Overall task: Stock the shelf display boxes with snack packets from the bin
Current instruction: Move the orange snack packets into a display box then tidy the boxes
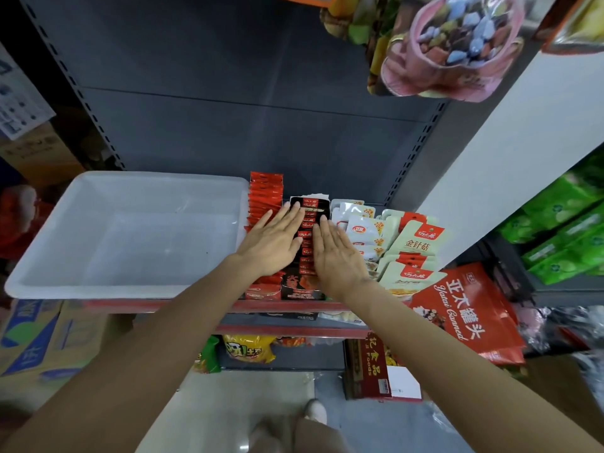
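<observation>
Black-and-red snack packets (307,238) at frame centre: we see flat left hand (274,243) and right hand (336,253) pressing them, fingers straight.

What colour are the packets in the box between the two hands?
Black with red labels, seen in the head view: the packets sit between the left hand and right hand.

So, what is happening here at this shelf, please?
A person is stocking snack packets. Both hands are flat, fingers straight: the left hand and the right hand press on the row of black and red packets in the middle display box, squaring them up. The white bin beside it on the shelf looks empty. Boxes on either side already hold packets.
</observation>
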Demonstrator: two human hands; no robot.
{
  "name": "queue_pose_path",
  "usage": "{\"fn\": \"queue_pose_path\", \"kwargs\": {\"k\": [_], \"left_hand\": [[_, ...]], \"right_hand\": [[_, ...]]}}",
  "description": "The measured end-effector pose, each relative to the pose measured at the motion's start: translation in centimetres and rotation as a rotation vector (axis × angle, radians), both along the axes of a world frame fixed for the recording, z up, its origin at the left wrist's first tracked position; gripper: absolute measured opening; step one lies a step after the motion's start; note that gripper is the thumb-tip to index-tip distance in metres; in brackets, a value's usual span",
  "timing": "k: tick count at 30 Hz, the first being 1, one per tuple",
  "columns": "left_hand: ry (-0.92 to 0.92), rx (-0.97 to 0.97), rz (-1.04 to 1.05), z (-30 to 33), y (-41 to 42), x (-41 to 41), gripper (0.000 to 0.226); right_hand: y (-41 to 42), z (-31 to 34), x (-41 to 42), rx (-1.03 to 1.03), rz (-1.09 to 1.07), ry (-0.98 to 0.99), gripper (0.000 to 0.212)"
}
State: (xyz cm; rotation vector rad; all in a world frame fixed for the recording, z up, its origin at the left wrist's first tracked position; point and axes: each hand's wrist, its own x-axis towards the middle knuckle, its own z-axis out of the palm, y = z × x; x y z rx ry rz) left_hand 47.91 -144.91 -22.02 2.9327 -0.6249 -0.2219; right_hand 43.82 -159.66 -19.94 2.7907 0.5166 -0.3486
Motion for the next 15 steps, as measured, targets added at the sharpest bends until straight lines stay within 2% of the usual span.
{"fn": "queue_pose_path", "kwargs": {"k": [7, 15], "left_hand": [[0.010, 0.058, 0.015, 0.7, -0.5, 2.6, 0.056], [-0.008, 0.171, -0.027, 0.1, 0.2, 2.2, 0.057]], "right_hand": [[0.5, 0.4, 3.2, -0.126, -0.015, 0.068, 0.121], [0.4, -0.2, 3.2, -0.101, -0.023, 0.078, 0.114]]}}
